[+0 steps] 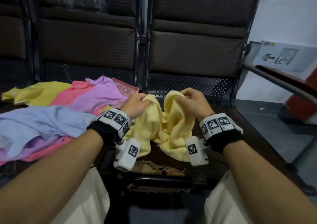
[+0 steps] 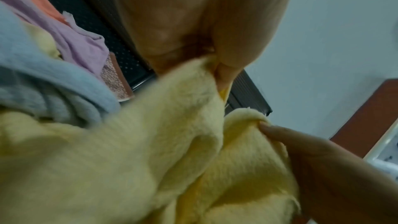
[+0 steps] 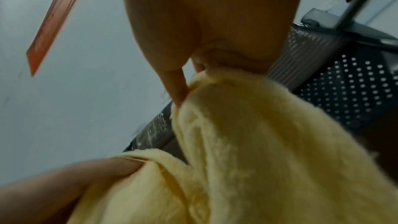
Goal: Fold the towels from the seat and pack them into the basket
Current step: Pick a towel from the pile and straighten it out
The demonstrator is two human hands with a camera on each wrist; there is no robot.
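Observation:
A pale yellow towel (image 1: 164,129) hangs crumpled between my hands above the dark seat (image 1: 223,107). My left hand (image 1: 137,103) pinches its upper left edge, and my right hand (image 1: 190,100) pinches the upper right edge a short way off. The left wrist view shows the yellow towel (image 2: 129,142) gripped by my left hand (image 2: 217,64), with my right hand's fingers (image 2: 286,137) on the other edge. In the right wrist view the yellow towel (image 3: 247,142) hangs from my right hand (image 3: 200,67). No basket is in view.
A heap of towels lies on the seat to the left: blue (image 1: 42,122), lilac (image 1: 103,95), pink (image 1: 75,93) and yellow (image 1: 37,91). A pink patterned flat thing (image 1: 125,88) lies behind them. Chair backs (image 1: 195,40) stand behind; a metal armrest (image 1: 281,81) runs at right.

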